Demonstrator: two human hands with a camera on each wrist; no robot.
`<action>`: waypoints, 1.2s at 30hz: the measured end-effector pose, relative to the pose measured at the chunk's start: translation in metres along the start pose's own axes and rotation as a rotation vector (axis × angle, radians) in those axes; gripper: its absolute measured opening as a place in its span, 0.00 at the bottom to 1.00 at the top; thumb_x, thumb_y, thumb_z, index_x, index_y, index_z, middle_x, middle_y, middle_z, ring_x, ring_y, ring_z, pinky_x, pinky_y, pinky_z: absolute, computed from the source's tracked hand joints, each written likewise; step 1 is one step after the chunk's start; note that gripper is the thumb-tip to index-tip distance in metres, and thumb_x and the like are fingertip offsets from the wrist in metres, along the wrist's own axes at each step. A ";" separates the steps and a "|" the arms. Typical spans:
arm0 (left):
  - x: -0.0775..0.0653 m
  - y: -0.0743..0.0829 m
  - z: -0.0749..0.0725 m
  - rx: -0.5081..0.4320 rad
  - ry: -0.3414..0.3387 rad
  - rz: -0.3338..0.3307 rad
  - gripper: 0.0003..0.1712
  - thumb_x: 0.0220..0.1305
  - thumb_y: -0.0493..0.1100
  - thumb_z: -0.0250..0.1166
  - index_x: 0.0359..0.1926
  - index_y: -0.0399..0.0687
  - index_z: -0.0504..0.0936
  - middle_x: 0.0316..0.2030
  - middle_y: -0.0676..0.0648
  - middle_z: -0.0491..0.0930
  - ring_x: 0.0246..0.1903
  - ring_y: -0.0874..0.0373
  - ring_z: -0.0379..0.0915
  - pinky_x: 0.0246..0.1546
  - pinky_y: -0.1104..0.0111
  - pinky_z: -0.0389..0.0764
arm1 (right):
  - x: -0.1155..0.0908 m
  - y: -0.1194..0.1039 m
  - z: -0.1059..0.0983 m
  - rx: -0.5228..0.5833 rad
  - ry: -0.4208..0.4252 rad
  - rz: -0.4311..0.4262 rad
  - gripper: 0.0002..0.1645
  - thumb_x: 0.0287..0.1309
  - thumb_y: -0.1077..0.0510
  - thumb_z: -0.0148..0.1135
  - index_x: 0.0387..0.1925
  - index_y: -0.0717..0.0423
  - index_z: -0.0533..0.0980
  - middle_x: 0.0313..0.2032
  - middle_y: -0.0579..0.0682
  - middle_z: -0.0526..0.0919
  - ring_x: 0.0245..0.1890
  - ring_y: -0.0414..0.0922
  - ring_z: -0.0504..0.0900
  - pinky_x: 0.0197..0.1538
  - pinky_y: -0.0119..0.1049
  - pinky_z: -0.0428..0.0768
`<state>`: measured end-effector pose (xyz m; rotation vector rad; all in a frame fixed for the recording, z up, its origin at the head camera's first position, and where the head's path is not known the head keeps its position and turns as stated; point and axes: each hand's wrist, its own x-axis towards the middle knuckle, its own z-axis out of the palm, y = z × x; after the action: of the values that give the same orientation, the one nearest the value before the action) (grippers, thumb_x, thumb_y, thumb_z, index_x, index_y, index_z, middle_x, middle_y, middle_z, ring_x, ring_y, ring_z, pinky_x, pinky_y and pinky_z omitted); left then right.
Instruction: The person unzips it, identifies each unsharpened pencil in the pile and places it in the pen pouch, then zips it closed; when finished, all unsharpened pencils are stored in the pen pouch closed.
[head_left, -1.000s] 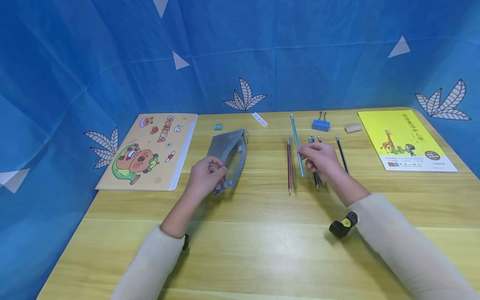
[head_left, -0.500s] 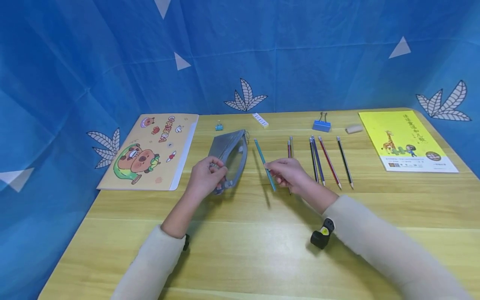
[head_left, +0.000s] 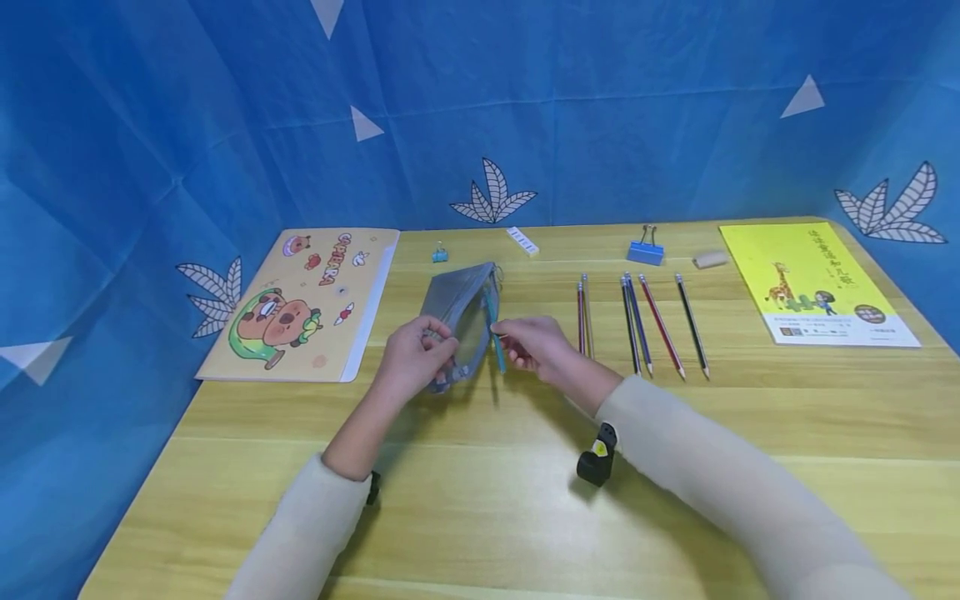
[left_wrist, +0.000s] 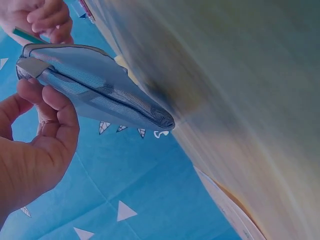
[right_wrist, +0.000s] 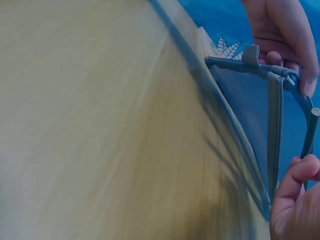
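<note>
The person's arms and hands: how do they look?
Left sleeve and right sleeve are long, plain, cream; left hand and right hand are bare. A black device with yellow patch sits at the right wrist; another device at the left.

Right hand: at the lower right, fingers curled, pinching the pencil.
Pencil: dark teal, steeply tilted, its blunt end upward, close to the pouch's rim; whether inside or outside, I cannot tell.
Pouch: blue-grey, a band running down its near side.
Left hand: above, gripping the pouch's upper edge.
Table: wood-grained, shadowed beside the pouch.
Cloth: blue, leaf-printed, behind.
</note>
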<state>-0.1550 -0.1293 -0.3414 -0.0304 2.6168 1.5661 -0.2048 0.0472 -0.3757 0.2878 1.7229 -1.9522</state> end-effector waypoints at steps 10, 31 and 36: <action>0.001 -0.001 0.003 0.006 -0.065 -0.004 0.06 0.54 0.39 0.58 0.34 0.45 0.71 0.20 0.44 0.76 0.16 0.54 0.71 0.18 0.64 0.74 | 0.007 -0.002 0.016 -0.019 0.047 0.001 0.14 0.46 0.58 0.60 0.34 0.64 0.73 0.16 0.48 0.74 0.09 0.36 0.65 0.11 0.24 0.63; 0.002 -0.002 0.003 0.002 -0.062 0.009 0.06 0.53 0.39 0.59 0.33 0.45 0.71 0.19 0.44 0.75 0.15 0.54 0.70 0.16 0.66 0.73 | 0.005 0.002 0.010 -0.004 -0.051 -0.070 0.19 0.48 0.61 0.57 0.43 0.66 0.71 0.22 0.51 0.77 0.10 0.36 0.66 0.12 0.23 0.64; 0.002 -0.003 0.002 -0.021 -0.048 -0.008 0.06 0.53 0.39 0.59 0.32 0.44 0.71 0.19 0.44 0.75 0.15 0.54 0.70 0.17 0.66 0.74 | 0.005 -0.003 -0.012 -0.005 0.002 -0.089 0.19 0.48 0.60 0.56 0.44 0.65 0.70 0.20 0.49 0.74 0.09 0.36 0.66 0.11 0.23 0.64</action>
<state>-0.1564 -0.1286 -0.3449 -0.0039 2.5606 1.5721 -0.2125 0.0578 -0.3776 0.2142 1.7692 -2.0105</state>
